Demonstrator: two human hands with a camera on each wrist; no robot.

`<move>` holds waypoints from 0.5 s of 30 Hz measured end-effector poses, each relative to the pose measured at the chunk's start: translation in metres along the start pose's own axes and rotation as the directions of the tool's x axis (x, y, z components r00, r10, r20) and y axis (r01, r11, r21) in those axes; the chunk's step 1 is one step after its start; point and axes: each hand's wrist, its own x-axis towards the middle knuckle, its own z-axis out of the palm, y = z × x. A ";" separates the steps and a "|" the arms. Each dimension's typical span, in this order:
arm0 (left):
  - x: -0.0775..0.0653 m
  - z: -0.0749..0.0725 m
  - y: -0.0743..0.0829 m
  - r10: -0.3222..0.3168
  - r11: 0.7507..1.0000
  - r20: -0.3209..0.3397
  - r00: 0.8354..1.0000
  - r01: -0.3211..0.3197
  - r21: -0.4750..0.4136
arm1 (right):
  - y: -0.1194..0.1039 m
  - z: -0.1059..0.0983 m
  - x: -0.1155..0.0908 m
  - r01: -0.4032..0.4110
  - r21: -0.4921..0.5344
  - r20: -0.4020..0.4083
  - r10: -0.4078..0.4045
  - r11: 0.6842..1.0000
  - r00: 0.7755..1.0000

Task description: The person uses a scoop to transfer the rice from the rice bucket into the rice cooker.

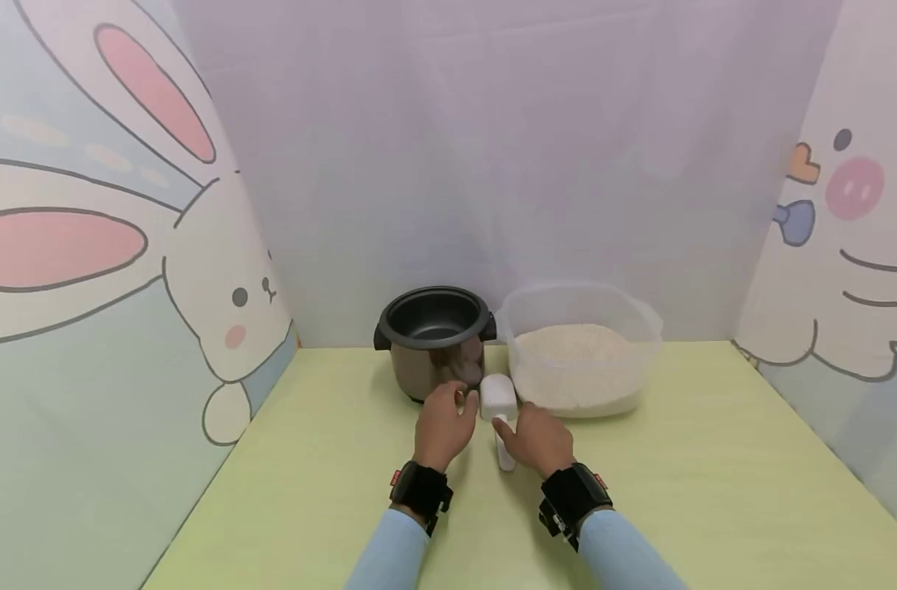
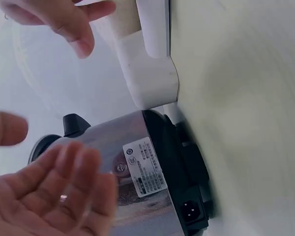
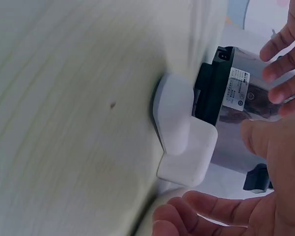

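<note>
A white scoop (image 1: pixel 498 396) lies on the table between a rice cooker and a clear plastic tub, its handle (image 3: pixel 173 113) toward me. My right hand (image 1: pixel 540 438) hovers beside that handle, thumb and fingers apart with nothing between them. On the scoop's other side is my left hand (image 1: pixel 446 426), in front of the cooker, its fingers loosely bent and holding nothing. The lidless rice cooker (image 1: pixel 437 360) has a black rim and side handles; its label and power socket show in the left wrist view. Pale grain (image 1: pixel 577 365), apparently rice, partly fills the tub (image 1: pixel 650 328).
The pale yellow-green table (image 1: pixel 308 492) carries the cooker and tub near its back edge. A plain lilac curtain (image 1: pixel 448 147) hangs behind. Side panels with a cartoon rabbit (image 1: pixel 219 303) and another cartoon animal (image 1: pixel 809 270) flank the table.
</note>
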 end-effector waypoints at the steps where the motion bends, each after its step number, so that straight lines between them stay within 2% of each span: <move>1: 0.002 -0.001 -0.001 0.002 1.000 -0.032 0.999 -0.003 -0.029 | 0.000 0.002 0.002 -0.008 0.014 0.004 0.008 1.000 1.000; 3: 0.006 -0.003 -0.004 0.011 0.997 -0.115 0.993 -0.019 -0.068 | -0.001 0.005 0.004 -0.020 0.029 -0.005 0.020 0.999 1.000; 5: 0.010 -0.006 -0.009 0.013 0.996 -0.218 0.976 -0.032 -0.085 | -0.002 0.009 0.006 -0.034 0.034 -0.008 0.034 0.999 0.999; 7: 0.015 -0.011 -0.015 -0.010 0.996 -0.331 0.944 -0.020 -0.087 | -0.004 0.012 0.007 -0.051 0.043 0.012 0.051 0.998 0.999; 10: 0.026 -0.022 -0.028 -0.086 0.992 -0.476 0.875 0.031 -0.121 | -0.008 0.015 0.008 -0.070 0.051 0.071 0.066 0.996 0.995; 12: 0.038 -0.030 -0.036 -0.137 0.986 -0.530 0.837 0.061 -0.158 | -0.011 0.017 0.010 -0.075 0.047 0.100 0.070 0.996 0.992; 13: 0.044 -0.034 -0.041 -0.158 0.982 -0.544 0.824 0.074 -0.172 | -0.012 0.018 0.012 -0.075 0.046 0.109 0.069 0.996 0.992; 15: 0.056 -0.040 -0.050 -0.193 0.976 -0.543 0.817 0.105 -0.190 | -0.013 0.019 0.014 -0.071 0.052 0.116 0.065 0.996 0.991</move>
